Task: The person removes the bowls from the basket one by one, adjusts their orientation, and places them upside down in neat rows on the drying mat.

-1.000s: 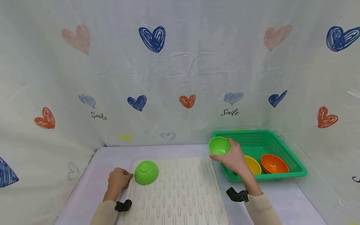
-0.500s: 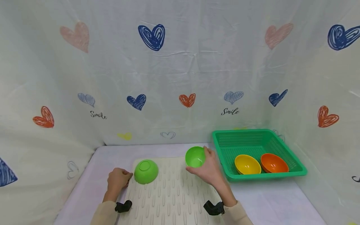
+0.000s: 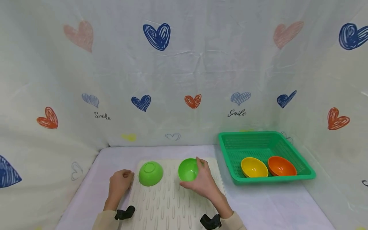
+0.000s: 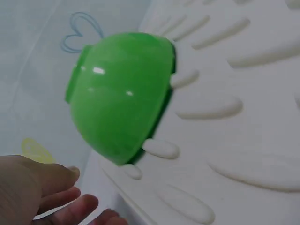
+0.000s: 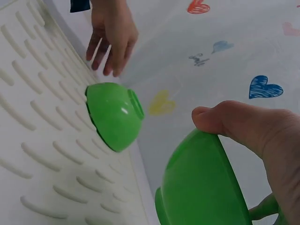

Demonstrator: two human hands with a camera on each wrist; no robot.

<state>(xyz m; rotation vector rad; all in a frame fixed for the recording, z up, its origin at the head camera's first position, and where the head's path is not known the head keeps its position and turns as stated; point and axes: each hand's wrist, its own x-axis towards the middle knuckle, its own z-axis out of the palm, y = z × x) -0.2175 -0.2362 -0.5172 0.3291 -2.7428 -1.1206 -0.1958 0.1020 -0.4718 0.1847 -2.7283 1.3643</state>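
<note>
Over the white ridged drying mat (image 3: 164, 204), my right hand (image 3: 201, 180) grips a green bowl (image 3: 187, 171) by its rim, the hollow side facing up and toward me. Another green bowl (image 3: 150, 174) rests upside down on the mat's far left corner. In the right wrist view, the thumb (image 5: 234, 117) lies on the rim of the held bowl (image 5: 201, 183). My left hand (image 3: 120, 184) is at the mat's left edge beside the upturned bowl; in the left wrist view its fingers (image 4: 70, 206) are loosely bent and hold nothing.
To the right, a green plastic basket (image 3: 271, 180) holds a yellow bowl (image 3: 254, 167) and an orange bowl (image 3: 281, 166). Behind the table hangs a white curtain (image 3: 172, 76) printed with hearts. A white cloth (image 3: 264, 204) covers the table.
My right hand has carried the green bowl left and toward me, from the basket's edge to over the mat. The left hand and upturned bowl have stayed in place.
</note>
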